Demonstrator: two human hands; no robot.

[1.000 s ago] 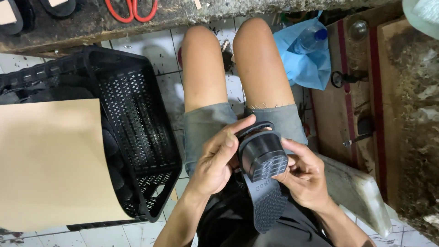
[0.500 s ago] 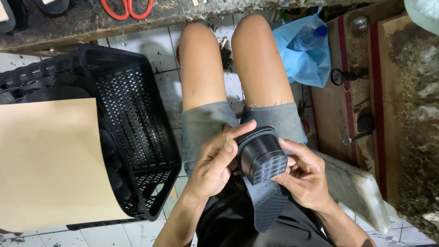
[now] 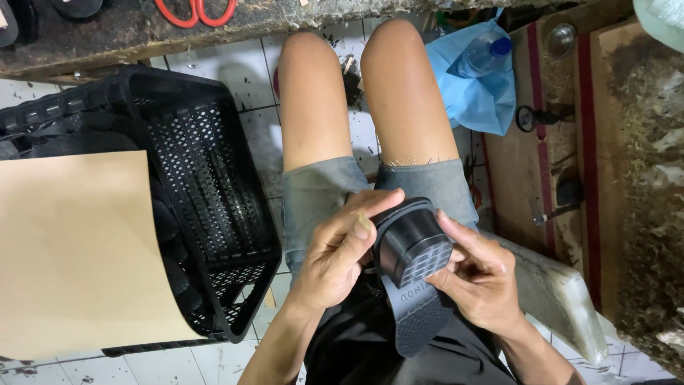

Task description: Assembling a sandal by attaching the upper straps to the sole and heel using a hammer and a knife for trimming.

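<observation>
I sit with a black rubber sandal (image 3: 413,267) held over my lap, its sole bent back on itself so the checkered heel tread faces me. My left hand (image 3: 335,253) grips its left side, thumb laid across the top edge of the strap. My right hand (image 3: 481,274) holds the right side, fingers curled against the folded sole. The sandal's front part hangs down toward my black shirt.
A black plastic crate (image 3: 214,192) stands on the tiled floor at my left, partly covered by a tan cardboard sheet (image 3: 78,249). Red-handled scissors (image 3: 196,11) lie on the dark bench above. A blue plastic bag with a bottle (image 3: 481,78) sits right, beside wooden boards (image 3: 570,142).
The bent sandal has shifted slightly lower and to the right in my hands; my left thumb now lies further across its top edge. The grip of both hands is unchanged.
</observation>
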